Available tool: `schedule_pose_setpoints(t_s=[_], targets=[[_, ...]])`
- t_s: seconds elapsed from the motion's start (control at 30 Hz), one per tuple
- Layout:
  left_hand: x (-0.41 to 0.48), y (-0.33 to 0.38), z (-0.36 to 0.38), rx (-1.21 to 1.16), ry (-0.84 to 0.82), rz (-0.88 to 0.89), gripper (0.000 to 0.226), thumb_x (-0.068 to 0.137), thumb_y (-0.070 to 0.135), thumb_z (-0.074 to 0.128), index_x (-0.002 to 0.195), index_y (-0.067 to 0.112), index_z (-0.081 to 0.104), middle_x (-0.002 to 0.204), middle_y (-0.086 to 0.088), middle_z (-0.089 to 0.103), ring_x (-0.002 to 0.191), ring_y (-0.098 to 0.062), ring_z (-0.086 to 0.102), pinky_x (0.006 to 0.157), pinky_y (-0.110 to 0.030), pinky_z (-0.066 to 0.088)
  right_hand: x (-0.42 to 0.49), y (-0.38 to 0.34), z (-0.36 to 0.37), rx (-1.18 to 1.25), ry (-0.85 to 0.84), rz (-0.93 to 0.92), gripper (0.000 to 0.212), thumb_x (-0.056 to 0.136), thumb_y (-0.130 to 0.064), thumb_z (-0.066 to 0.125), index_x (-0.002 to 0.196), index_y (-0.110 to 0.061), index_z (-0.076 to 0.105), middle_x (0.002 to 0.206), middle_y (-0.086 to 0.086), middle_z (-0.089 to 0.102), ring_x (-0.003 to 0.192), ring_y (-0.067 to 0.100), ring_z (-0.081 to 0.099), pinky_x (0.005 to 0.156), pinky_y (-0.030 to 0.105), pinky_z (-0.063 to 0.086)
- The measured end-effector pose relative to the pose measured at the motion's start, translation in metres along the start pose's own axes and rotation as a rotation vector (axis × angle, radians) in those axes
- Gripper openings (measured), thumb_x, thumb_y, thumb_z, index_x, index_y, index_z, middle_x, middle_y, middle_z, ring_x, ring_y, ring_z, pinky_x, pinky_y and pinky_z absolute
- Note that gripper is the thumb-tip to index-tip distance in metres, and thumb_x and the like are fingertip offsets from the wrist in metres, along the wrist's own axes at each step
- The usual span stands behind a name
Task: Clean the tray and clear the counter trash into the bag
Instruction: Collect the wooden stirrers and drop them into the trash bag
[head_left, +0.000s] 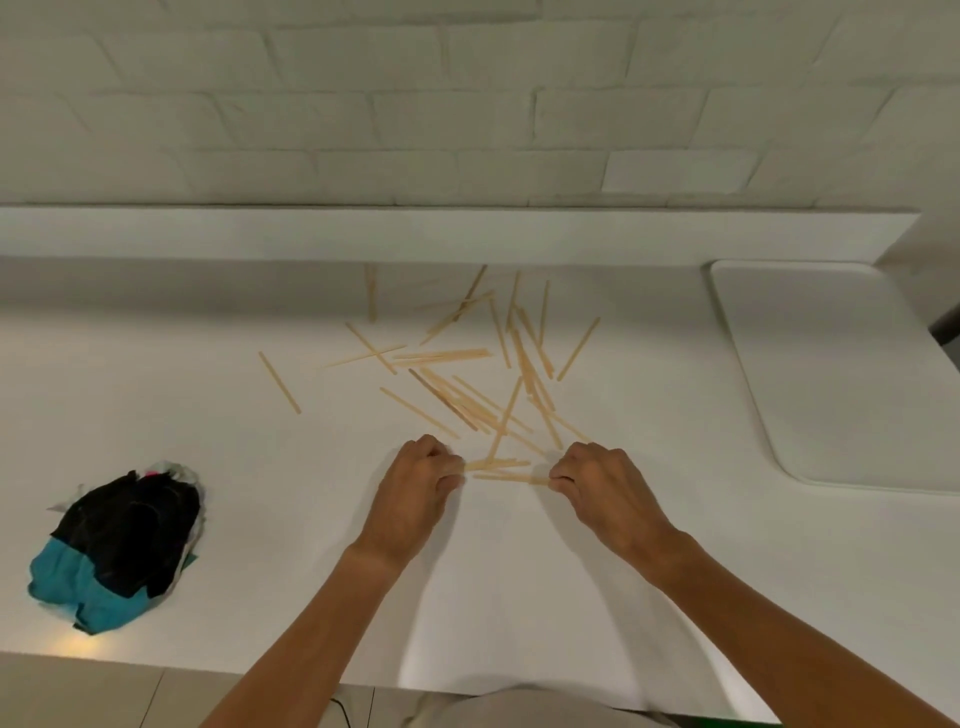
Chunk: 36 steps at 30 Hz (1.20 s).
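Mostly thin flat wooden sticks (467, 384)

Sticks, tray and bag around my hands

Thin wooden sticks (467, 384) are lying scattered just beyond my fingers, a few (506, 470) between my hands; the white tray (841, 374) is sitting flat far right, the dark crumpled bag (119, 540) far left.

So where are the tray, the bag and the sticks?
tray (841, 374): head view, its bare middle.
bag (130, 525): head view, its black part.
sticks (467, 405): head view, middle of the scattered pile.
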<state>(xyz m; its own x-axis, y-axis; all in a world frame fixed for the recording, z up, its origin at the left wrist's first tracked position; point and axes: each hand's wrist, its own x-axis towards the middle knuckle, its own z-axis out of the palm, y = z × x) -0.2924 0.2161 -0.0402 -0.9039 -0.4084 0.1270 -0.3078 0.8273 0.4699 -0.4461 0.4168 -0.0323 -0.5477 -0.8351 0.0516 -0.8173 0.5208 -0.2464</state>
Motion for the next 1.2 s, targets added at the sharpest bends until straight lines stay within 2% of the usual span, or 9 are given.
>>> schedule_pose_setpoints(t_s=[0.17,0.3,0.43,0.57,0.7,0.8,0.93,1.13,1.2], targets=[[0.004,0.016,0.007,0.203,0.024,-0.049,0.006,0.086,0.005,0.068,0.084,0.01,0.068,0.083,-0.001,0.056,0.075,-0.021,0.054,0.057,-0.033,0.046,0.0,-0.008,0.01,-0.241,0.026,-0.061,0.032,0.062,0.007,0.07,0.082,-0.014,0.057,0.076,0.002,0.051,0.065,0.023,0.051,0.059,0.034,0.039],[0.002,0.027,0.011,0.464,-0.023,-0.006,0.035,0.058,-0.018,0.065,0.082,0.007,0.06,0.079,-0.008,0.054,0.067,-0.023,0.052,0.053,-0.033,0.045,-0.005,-0.014,0.009,-0.434,0.016,-0.092,0.036,0.057,0.009,0.056,0.087,-0.009,0.054,0.078,0.007,0.047,0.067,0.024,0.048,0.059,0.037,0.04],[0.002,0.027,0.012,0.585,-0.044,0.048,0.025,0.071,-0.012,0.053,0.087,0.006,0.058,0.08,-0.01,0.052,0.068,-0.022,0.049,0.056,-0.032,0.045,-0.005,-0.018,0.008,-0.463,0.043,-0.073,0.036,0.062,0.011,0.034,0.085,-0.008,0.054,0.076,0.008,0.047,0.065,0.023,0.048,0.058,0.037,0.04],[0.006,0.023,0.005,0.461,-0.093,-0.006,0.024,0.075,-0.012,0.056,0.089,0.008,0.055,0.079,-0.007,0.051,0.066,-0.022,0.049,0.055,-0.031,0.043,-0.004,-0.017,0.009,-0.41,0.021,-0.042,0.031,0.066,0.009,0.038,0.085,-0.009,0.054,0.074,0.007,0.048,0.064,0.022,0.047,0.058,0.035,0.04],[0.014,0.024,-0.013,0.166,-0.2,-0.18,0.034,0.085,-0.01,0.035,0.111,0.012,0.042,0.092,-0.008,0.055,0.08,-0.027,0.054,0.065,-0.034,0.04,0.007,-0.005,-0.003,-0.032,0.082,0.088,0.033,0.078,0.012,0.024,0.087,-0.011,0.047,0.068,0.006,0.051,0.055,0.021,0.048,0.054,0.031,0.032],[0.02,0.017,-0.029,0.115,-0.353,-0.215,0.033,0.085,-0.006,0.032,0.107,0.018,0.039,0.087,-0.001,0.05,0.076,-0.024,0.047,0.066,-0.032,0.036,0.016,0.01,-0.018,0.293,-0.058,0.125,0.024,0.086,0.01,0.028,0.088,-0.014,0.035,0.079,0.01,0.051,0.065,0.02,0.04,0.059,0.038,0.035],[0.028,-0.003,-0.052,0.073,-0.507,-0.219,0.018,0.094,0.004,0.032,0.091,0.014,0.046,0.076,0.001,0.052,0.068,-0.02,0.051,0.059,-0.031,0.037,0.029,0.019,-0.032,0.294,-0.073,0.177,0.018,0.092,0.002,0.031,0.089,-0.016,0.035,0.082,0.007,0.049,0.069,0.021,0.042,0.061,0.036,0.039],[0.05,0.005,-0.05,-0.143,-0.253,-0.238,0.023,0.103,0.012,0.03,0.093,0.011,0.05,0.077,0.006,0.056,0.064,-0.012,0.052,0.058,-0.022,0.037,0.05,0.008,-0.026,0.25,-0.057,0.283,0.03,0.104,-0.038,0.031,0.101,-0.013,0.048,0.097,0.009,0.056,0.088,0.029,0.056,0.076,0.037,0.046],[0.064,0.017,-0.035,-0.204,-0.172,-0.234,0.023,0.104,0.017,0.031,0.09,0.01,0.048,0.07,0.004,0.053,0.061,-0.017,0.051,0.059,-0.031,0.04,0.06,0.001,-0.023,0.255,-0.024,0.299,0.037,0.101,-0.045,0.04,0.113,-0.013,0.055,0.106,0.008,0.059,0.097,0.029,0.059,0.079,0.036,0.047]])
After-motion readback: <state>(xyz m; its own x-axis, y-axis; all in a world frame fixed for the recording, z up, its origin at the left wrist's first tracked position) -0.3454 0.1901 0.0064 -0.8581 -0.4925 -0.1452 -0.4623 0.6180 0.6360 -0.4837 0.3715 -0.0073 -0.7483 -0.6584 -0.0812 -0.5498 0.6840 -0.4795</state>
